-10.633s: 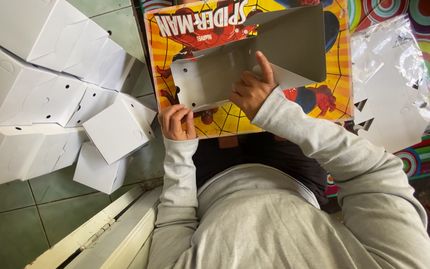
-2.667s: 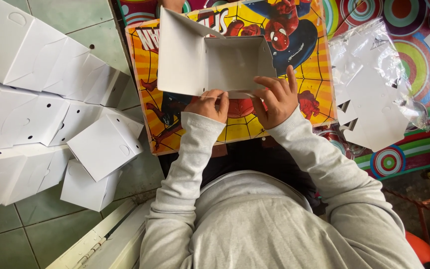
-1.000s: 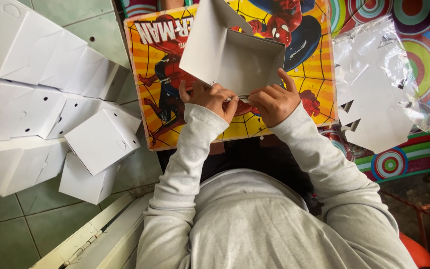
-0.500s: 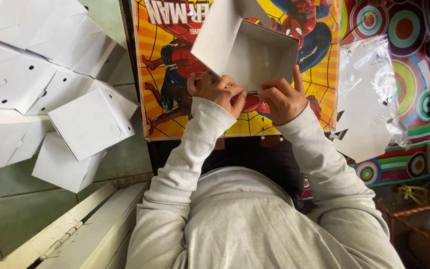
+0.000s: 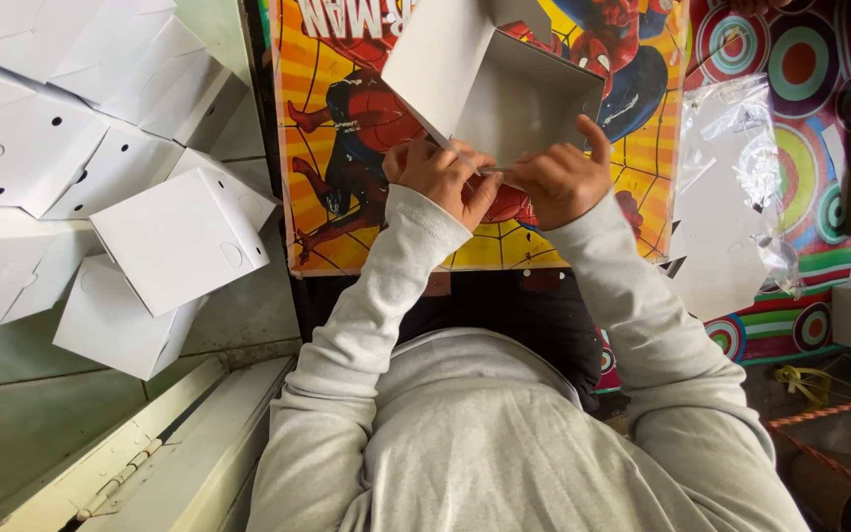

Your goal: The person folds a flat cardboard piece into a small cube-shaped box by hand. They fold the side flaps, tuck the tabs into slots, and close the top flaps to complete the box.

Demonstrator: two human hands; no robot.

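Both hands meet at the near lower edge of a half-folded white cardboard box (image 5: 490, 84). The left hand (image 5: 440, 177) has its grip pinched on that edge, and the right hand (image 5: 558, 182) grasps it just beside, thumb raised against the box wall. The box tilts open toward the person, above a colourful comic-hero desk (image 5: 347, 148). At 9 o'clock, a pile of finished white boxes (image 5: 100, 167) crowds the green tiled floor (image 5: 12, 433), its nearest corner close to the desk's left edge. At 3 o'clock lies a clear plastic bag of flat white blanks (image 5: 731, 217), well apart from the right hand, with open desk between.
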